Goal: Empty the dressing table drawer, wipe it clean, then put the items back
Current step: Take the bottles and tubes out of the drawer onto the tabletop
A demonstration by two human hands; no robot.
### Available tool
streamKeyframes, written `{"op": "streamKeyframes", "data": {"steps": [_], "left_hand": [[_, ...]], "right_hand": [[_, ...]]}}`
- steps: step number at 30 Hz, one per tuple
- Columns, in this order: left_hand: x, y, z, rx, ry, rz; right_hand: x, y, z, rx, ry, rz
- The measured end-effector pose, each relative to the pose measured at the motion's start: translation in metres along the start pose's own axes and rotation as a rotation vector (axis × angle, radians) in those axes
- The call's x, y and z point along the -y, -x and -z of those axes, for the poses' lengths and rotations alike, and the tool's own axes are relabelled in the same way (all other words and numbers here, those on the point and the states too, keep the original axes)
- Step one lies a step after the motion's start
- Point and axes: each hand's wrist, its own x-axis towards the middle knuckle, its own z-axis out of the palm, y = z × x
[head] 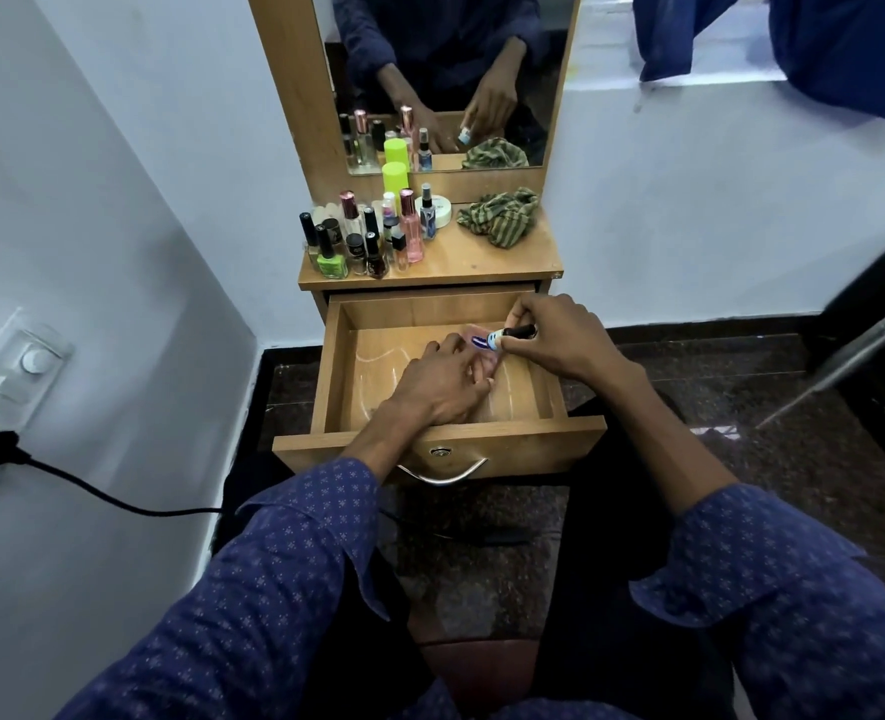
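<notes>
Small bottle (510, 336), black cap, held over open drawer (544, 376) by right hand (554, 340), fingers pinching it; left hand (445, 384) inside, fingers curled round smthg unclear; lift bottle clear w/ firm pinch, park upright beside cosmetics (372, 236) on tabletop (482, 262).

Wooden dressing table top (482, 262) below a mirror — at its left, a tight cluster of nail polish and perfume bottles (365, 236), a lime-capped can (395, 180) behind them, a round white jar (437, 209) near the middle, and at the right a crumpled green striped cloth (500, 216) lying apart from them
</notes>
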Motion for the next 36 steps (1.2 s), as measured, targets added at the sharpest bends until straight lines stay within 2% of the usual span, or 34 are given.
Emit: {"op": "streamKeyframes", "data": {"steps": [8,14,24,28,32,36], "left_hand": [[0.005,0.004,-0.001,-0.076,0.023,0.197],[0.006,0.008,-0.002,-0.098,0.061,0.257],[0.009,0.009,-0.005,-0.100,0.080,0.304],[0.011,0.007,-0.004,-0.152,0.150,0.301],[0.013,0.008,-0.001,-0.225,0.289,0.291],[0.013,0.010,0.000,-0.305,0.418,0.248]], "right_hand": [[0.012,-0.007,-0.008,-0.072,-0.080,0.034],[0.046,-0.068,0.007,-0.211,-0.102,0.140],[0.081,-0.142,-0.011,-0.116,0.192,0.183],[0.071,-0.135,-0.013,-0.120,0.114,0.146],[0.052,-0.104,-0.008,-0.279,-0.041,0.073],[0.041,-0.057,-0.005,-0.466,-0.186,-0.108]]}}
